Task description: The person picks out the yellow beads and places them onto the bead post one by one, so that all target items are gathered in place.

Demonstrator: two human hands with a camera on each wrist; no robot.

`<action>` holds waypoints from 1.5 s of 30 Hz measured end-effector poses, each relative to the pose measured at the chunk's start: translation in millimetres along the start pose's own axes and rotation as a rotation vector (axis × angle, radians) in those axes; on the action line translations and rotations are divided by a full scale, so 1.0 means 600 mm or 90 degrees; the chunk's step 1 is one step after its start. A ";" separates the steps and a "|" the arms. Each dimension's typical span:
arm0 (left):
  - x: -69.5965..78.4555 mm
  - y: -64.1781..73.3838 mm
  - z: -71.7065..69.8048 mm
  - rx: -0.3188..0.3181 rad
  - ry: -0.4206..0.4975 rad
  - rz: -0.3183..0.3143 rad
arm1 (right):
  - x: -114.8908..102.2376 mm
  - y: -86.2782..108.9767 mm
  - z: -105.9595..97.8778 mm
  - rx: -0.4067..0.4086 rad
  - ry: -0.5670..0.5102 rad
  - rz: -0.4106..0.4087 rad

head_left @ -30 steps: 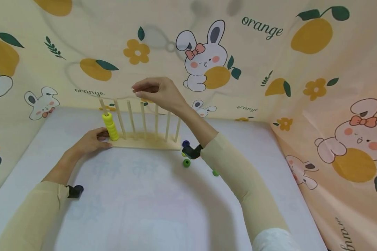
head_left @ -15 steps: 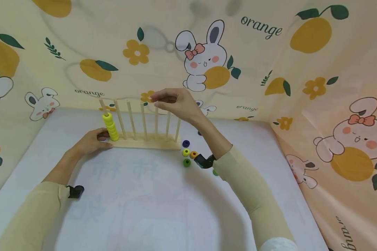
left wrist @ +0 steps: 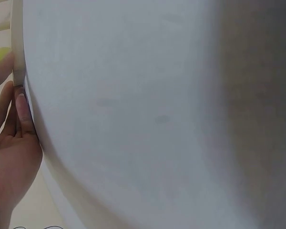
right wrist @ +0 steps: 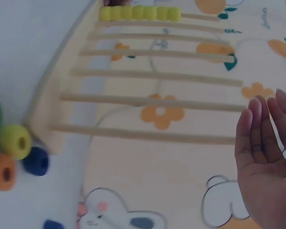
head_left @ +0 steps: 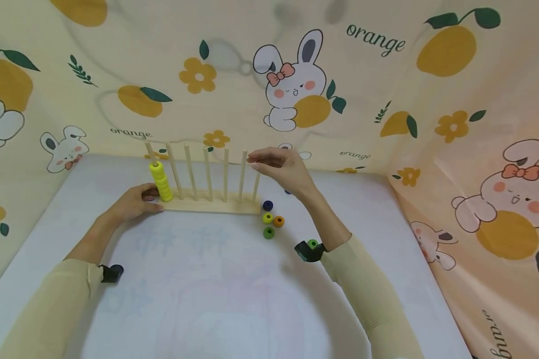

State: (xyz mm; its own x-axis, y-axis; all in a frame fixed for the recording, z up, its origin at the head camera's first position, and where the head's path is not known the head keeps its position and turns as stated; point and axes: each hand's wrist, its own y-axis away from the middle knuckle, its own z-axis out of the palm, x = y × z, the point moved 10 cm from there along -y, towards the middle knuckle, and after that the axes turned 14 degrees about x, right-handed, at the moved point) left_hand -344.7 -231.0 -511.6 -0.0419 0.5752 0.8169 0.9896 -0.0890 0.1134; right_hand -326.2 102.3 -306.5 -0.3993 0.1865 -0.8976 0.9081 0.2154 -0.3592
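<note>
A wooden bead rack (head_left: pixel 211 206) with several upright pegs stands toward the back of the table. Yellow beads (head_left: pixel 161 183) are stacked on its leftmost peg; the upper part of that peg is bare, and so are the other pegs. My left hand (head_left: pixel 132 203) holds the rack's left end, thumb at the front edge and fingers behind; the left wrist view shows this hand (left wrist: pixel 14 157) at the rack's base (left wrist: pixel 18 43). Beside the tops of the rightmost pegs is my right hand (head_left: pixel 283 167). In the right wrist view its fingers (right wrist: pixel 258 129) extend with no bead visible among them.
Loose beads lie right of the rack: a dark blue bead (head_left: pixel 267 205), a yellow bead (head_left: pixel 267 217), an orange bead (head_left: pixel 278 221) and a green bead (head_left: pixel 268 233). Another green bead (head_left: pixel 312 244) shows beside the right wrist's camera. A printed curtain (head_left: pixel 364 99) hangs behind the table.
My right hand has moved right and down from above the rack's left-middle pegs to its right end, uncovering the loose beads. The left hand stays at the rack's left end.
</note>
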 end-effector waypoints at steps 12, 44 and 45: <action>-0.006 -0.003 -0.005 0.001 -0.004 -0.004 | 0.089 0.052 -0.037 0.039 0.025 0.059; -0.001 -0.002 0.003 0.002 0.003 -0.003 | 0.268 0.147 -0.044 0.056 0.104 0.214; -0.001 -0.002 0.002 0.004 0.001 -0.001 | 0.271 0.148 -0.044 0.053 0.117 0.219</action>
State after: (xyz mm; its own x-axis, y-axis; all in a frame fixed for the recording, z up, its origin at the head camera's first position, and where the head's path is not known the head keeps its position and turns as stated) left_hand -345.9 -230.0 -512.9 -0.0438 0.5740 0.8177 0.9903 -0.0833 0.1115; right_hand -313.8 177.0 -477.9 -0.0796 0.4036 -0.9115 0.9968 0.0339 -0.0720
